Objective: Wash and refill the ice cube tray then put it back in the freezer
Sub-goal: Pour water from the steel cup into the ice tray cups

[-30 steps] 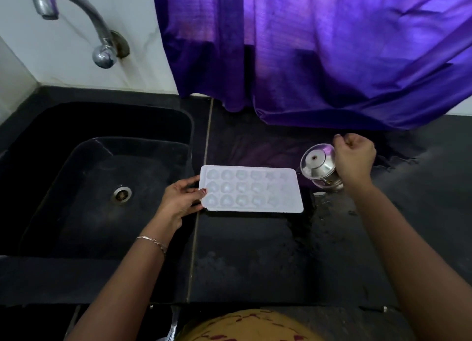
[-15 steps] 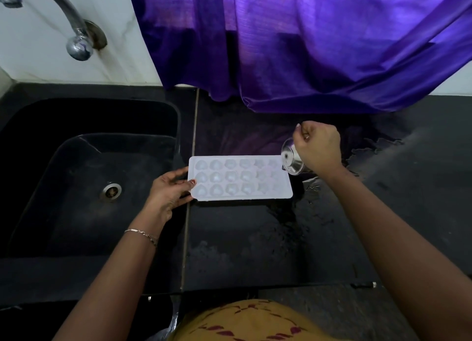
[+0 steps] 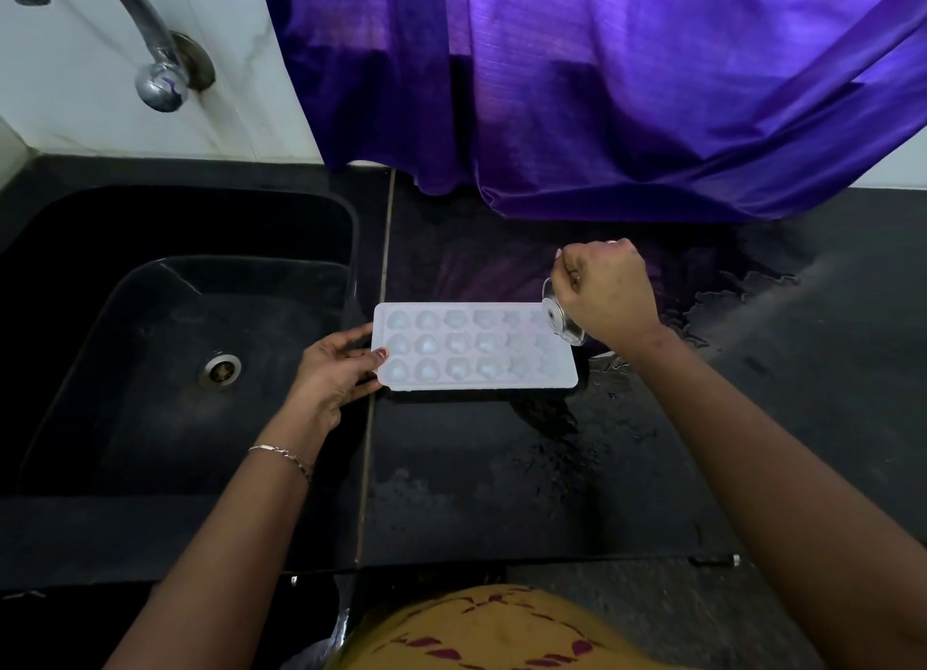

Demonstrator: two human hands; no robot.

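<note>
Nearest to the camera is a yellow garment (image 3: 501, 629) with dark red marks, and from both sides of it the two forearms reach forward, the left one with a thin bracelet (image 3: 283, 456) at the wrist. They go over a black stone counter (image 3: 476, 494), which is wet in patches. The ice cube tray (image 3: 476, 348) lies flat on this counter, just beside the sink (image 3: 125, 368), its long side across the view. The left hand (image 3: 341, 368) holds its short left edge in a light pinch, the thumb tip on top of the rim and the other fingers only a little bent beside it. The right hand (image 3: 607, 293) has its fingers curled tightly round a small steel cup (image 3: 559, 318), tipped on its side over the far right corner of the tray. I judge that the washing is done and the refilling is in progress: the cells on the left seem to shine with water, but for the two right columns I cannot tell. To finish the filling and carry the tray level to the freezer is left; no freezer is in view. Behind the right hand a puddle (image 3: 727, 298) spreads on the stone. The sink is black too, with a metal drain (image 3: 220, 370). Farther, a curved steel tap (image 3: 150, 42) comes out of a white wall (image 3: 75, 92), and a purple curtain (image 3: 602, 92) hangs down to the counter.
</note>
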